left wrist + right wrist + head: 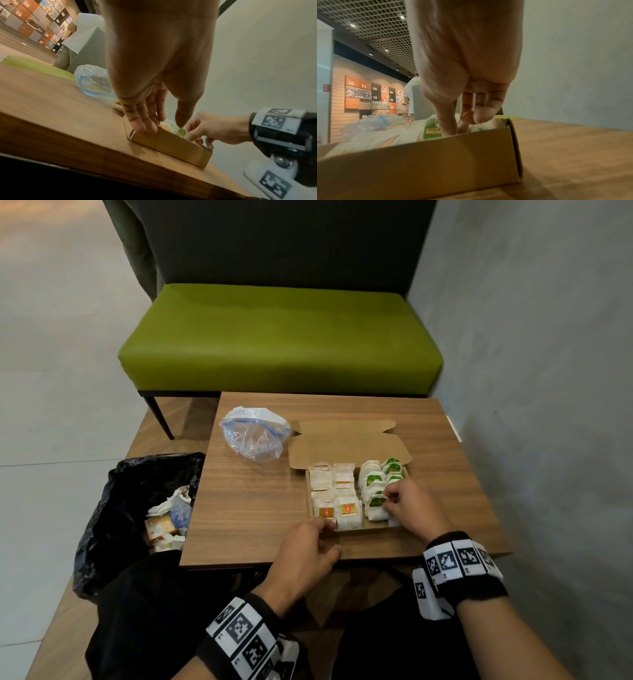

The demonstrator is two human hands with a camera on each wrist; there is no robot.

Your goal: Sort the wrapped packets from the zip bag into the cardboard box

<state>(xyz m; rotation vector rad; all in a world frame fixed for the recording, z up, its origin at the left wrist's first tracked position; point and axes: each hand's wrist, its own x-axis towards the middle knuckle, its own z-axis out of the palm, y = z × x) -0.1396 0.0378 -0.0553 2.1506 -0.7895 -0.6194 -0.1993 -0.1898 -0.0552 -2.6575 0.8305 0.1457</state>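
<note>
The shallow brown cardboard box (356, 530) lies open on the wood-grain worktop (253, 508), its lid flap folded back on the far side. It is filled with white wrapped packets in rows running near to far: orange-labelled packets (348, 510) in the left half, green-labelled packets (376, 501) in the right half. The crumpled clear zip bag with a blue seal (255, 434) lies on the worktop to the far left of the box and appears empty, so the sorting is judged nearly complete.

The right hand (409, 503) is placed over the near right part of the box, its fingers curled down among the green-labelled packets; in the right wrist view thumb and fingertips are seen closing on a packet there, though a firm pinch cannot be confirmed. The left hand (310, 546) rests at the near left corner of the box, straight fingers laid on the near wall as if steadying it.

The coming move is judged to turn on the green row lying directly beneath the right hand, its long axis running away from the person; that hand is the nearer one to it.

Handwriting is visible on the bag's white strip but cannot be read with confidence, and the packet labels are too small to read.
</note>
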